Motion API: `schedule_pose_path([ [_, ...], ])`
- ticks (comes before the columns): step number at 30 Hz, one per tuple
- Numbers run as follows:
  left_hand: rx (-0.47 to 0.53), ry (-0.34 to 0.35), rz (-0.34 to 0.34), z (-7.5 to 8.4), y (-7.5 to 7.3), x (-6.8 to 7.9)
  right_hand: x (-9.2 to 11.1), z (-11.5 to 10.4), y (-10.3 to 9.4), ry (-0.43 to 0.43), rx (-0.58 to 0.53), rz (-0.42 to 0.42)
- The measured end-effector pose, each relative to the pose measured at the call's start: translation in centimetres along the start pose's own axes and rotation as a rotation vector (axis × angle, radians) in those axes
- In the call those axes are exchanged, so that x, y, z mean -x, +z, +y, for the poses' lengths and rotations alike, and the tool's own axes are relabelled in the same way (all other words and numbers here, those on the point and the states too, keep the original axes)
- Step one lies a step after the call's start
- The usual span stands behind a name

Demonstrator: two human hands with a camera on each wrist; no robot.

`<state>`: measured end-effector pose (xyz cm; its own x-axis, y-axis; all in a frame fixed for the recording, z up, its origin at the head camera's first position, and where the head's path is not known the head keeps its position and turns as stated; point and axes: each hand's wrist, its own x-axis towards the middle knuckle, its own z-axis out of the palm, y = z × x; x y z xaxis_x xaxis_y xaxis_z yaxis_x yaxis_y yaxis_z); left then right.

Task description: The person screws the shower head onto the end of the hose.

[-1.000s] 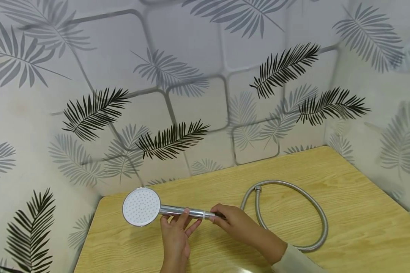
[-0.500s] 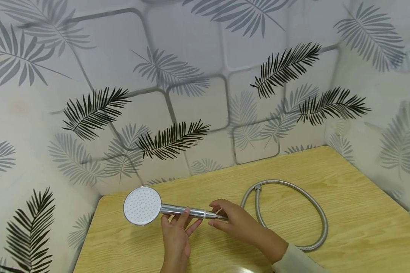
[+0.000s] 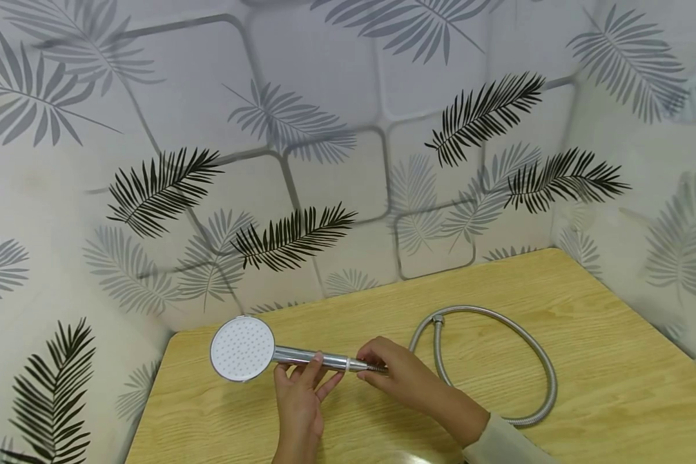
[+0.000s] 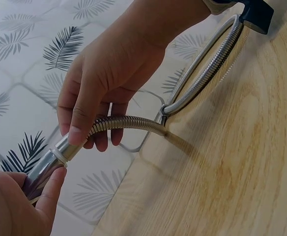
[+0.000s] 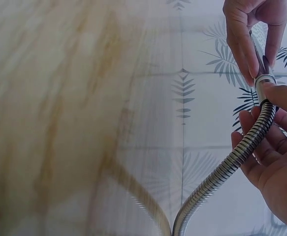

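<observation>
A hand shower with a round white spray face point(image 3: 241, 348) and a chrome handle is held above the table. My left hand point(image 3: 298, 403) grips its handle point(image 3: 301, 357) from below, thumb on the near side. At the handle's right end, past a white ring, sits the metal connector point(image 3: 356, 365) of the shower hose point(image 3: 548, 367). My right hand point(image 3: 406, 380) pinches this connector between thumb and fingers. In the right wrist view the right thumb lies on the connector point(image 5: 262, 91), and the ribbed hose point(image 5: 227, 167) bends down past the fingers.
A light wood-grain table point(image 3: 603, 335) lies beneath. The rest of the hose rests on it in a loop at the right, with its other end nut point(image 3: 437, 319) near the loop's back. Leaf-patterned walls point(image 3: 336, 180) stand behind and at both sides.
Half a second ago the right fingers and thumb were spread apart around the connector; now they have closed in on it. The hand shower has shifted very slightly right, and the left hand keeps its grip.
</observation>
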<state>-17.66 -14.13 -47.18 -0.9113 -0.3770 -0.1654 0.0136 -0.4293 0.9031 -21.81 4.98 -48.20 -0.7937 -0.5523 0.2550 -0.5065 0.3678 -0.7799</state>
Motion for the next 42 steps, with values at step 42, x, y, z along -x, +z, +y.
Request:
schedule_pose_path([
  [42, 0.004, -0.004, -0.012, -0.03, 0.12, -0.01, 0.36, 0.18, -0.2, -0.001, 0.011, -0.016],
])
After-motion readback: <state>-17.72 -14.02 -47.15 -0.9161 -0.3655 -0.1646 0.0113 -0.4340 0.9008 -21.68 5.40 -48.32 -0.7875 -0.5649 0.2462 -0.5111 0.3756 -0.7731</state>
